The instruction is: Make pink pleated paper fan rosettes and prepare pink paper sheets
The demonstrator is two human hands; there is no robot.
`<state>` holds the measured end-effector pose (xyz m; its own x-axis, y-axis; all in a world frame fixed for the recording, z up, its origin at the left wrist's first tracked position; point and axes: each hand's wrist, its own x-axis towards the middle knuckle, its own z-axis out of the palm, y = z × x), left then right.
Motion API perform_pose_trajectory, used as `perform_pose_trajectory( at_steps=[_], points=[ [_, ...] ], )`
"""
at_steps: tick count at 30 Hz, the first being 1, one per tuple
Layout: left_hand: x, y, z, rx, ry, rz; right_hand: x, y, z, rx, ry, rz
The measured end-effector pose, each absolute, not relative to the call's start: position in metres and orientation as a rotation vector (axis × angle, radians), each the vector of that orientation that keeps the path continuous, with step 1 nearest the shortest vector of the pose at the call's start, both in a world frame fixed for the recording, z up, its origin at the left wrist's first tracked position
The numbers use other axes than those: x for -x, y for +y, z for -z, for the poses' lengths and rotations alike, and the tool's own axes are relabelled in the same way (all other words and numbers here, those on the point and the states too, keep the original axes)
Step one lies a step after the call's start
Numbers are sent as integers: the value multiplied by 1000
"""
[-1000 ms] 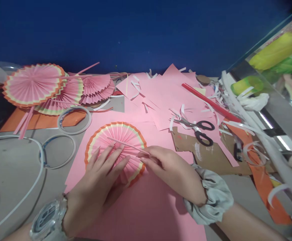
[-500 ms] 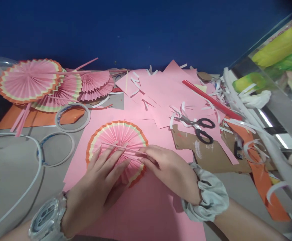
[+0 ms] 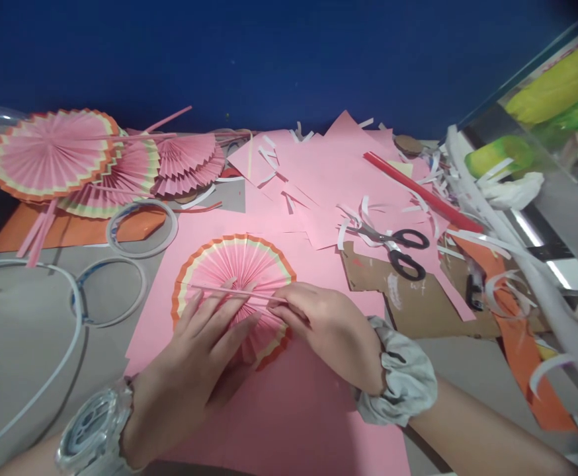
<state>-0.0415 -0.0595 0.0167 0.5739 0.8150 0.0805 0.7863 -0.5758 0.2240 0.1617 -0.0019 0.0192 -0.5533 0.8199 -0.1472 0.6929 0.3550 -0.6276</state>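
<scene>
A pleated round paper fan (image 3: 239, 258), pink with a cream and orange rim, lies on pink paper sheets (image 3: 289, 416). Spread across its lower left part is my left hand (image 3: 204, 344), fingers apart and lying flat on the pleats. My right hand (image 3: 319, 317) is at the fan's right edge, thumb and fingers pinched on the end of a narrow pink paper strip (image 3: 234, 291). The strip runs leftward over the middle of the fan, above my left fingertips. Part of the fan's lower half is hidden under my left hand.
Black-handled scissors (image 3: 393, 244) rest right of the fan near brown cardboard (image 3: 418, 307). Finished-looking fans (image 3: 53, 155) are piled at the back left, by two tape rolls (image 3: 143, 228). White scraps, a red strip (image 3: 418, 188) and orange paper (image 3: 537, 377) lie about. A blue wall (image 3: 289, 59) stands behind.
My right hand has shifted slightly left with the pink strip, whose left end now reaches a little farther left across the fan. My left hand stays on the fan. The view has tilted slightly.
</scene>
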Motion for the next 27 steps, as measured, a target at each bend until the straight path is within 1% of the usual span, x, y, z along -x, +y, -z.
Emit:
perform_pose_trajectory(
  at_steps=[12,19,24,27],
  points=[
    [42,-61,-15,-2622,1351,-197,-168,2,-29,1469,-2305,-1063],
    [42,-59,-18,-2635,1341,-195,-194,12,-45,1667,-2108,-692],
    [41,-57,-18,-2635,1394,-127,-204,16,-46,1731,-2170,-601],
    [42,-53,-17,-2617,1467,-116,-207,17,-46,1581,-2334,-709]
  ],
)
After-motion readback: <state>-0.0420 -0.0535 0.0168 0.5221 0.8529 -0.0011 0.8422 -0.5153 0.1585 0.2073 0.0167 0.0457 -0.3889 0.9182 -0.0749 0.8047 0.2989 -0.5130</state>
